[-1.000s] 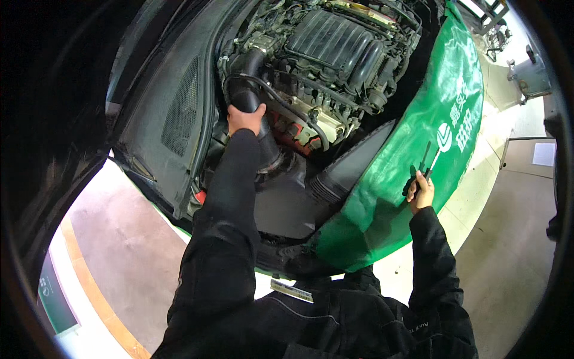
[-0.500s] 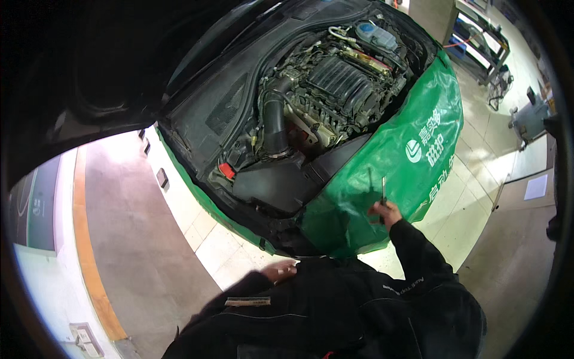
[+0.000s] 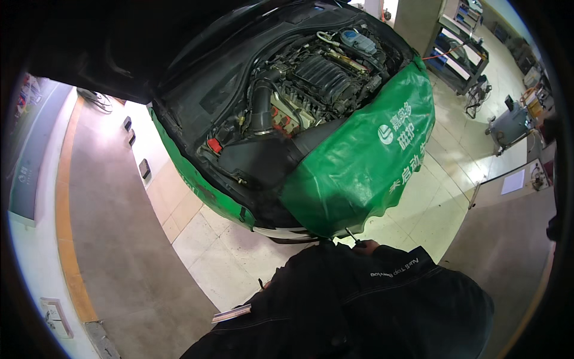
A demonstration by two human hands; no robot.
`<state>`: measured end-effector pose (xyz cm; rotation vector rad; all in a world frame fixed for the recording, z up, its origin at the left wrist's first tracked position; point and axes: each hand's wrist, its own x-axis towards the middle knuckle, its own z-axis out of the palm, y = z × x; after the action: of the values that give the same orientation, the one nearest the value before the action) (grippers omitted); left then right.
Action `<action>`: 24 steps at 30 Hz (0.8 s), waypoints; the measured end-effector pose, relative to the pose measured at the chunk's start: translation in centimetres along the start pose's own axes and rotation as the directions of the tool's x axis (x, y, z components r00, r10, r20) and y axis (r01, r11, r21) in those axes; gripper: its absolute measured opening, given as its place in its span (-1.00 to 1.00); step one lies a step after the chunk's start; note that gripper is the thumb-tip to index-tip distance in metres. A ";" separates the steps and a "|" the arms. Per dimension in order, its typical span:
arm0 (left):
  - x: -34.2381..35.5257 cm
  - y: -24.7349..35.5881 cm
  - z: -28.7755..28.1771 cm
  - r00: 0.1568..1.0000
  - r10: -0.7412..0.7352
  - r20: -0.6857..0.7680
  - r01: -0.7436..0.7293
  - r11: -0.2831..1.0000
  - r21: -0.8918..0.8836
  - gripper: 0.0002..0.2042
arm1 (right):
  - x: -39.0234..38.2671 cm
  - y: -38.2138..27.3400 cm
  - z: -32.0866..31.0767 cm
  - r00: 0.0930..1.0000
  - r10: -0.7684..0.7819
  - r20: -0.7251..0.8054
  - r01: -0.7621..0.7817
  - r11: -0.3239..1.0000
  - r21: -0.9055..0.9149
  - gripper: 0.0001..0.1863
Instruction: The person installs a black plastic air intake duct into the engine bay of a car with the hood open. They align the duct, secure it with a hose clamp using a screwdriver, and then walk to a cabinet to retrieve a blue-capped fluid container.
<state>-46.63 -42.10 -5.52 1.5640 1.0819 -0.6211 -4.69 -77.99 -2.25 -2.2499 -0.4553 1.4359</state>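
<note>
In front of me stands a car with its hood up, the engine (image 3: pixel 323 78) exposed. A green fender cover (image 3: pixel 359 155) hangs over the front of the car. My right hand (image 3: pixel 369 246) is close to my body, just below the cover's lower edge. It is closed around the dark handle of a screwdriver (image 3: pixel 353 236), whose thin metal shaft points up and to the left. Only a sliver of my left hand (image 3: pixel 267 285) shows beside my dark jacket; its fingers are hidden. A small dark piece sticks up next to it, too small to name.
Another green cover (image 3: pixel 191 185) lies along the car's left side. A black tool cart (image 3: pixel 457 57) and a grey wheeled machine (image 3: pixel 511 125) stand at the far right. Small dark blocks (image 3: pixel 144 169) lie on the floor at left. A sheet of paper (image 3: pixel 513 181) rests at right.
My right hand with the screwdriver has drawn back from over the green cover toward my body. My left hand has moved lower and is more hidden. The view has shifted, with the car higher up.
</note>
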 end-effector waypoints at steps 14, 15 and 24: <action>-0.2 4.8 11.2 0.869 0.173 0.463 0.050 0.901 -0.431 -0.38 | -11.5 16.1 1.0 0.930 0.294 -0.221 -0.025 0.651 0.759 -0.64; 1.0 5.2 11.6 0.879 0.094 0.467 0.057 0.953 -0.298 -0.37 | -12.2 17.1 0.8 0.944 0.310 -0.111 -0.116 0.628 0.770 -0.57; 5.5 22.1 24.4 0.923 0.301 0.241 -0.386 0.742 0.549 -0.24 | -16.6 30.9 -4.1 0.964 0.267 -0.002 -0.257 0.930 0.262 -0.18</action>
<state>-21.05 -63.53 -6.51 2.1582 0.4717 -0.8405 -6.40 -113.22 -3.94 -2.1777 0.0512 1.4781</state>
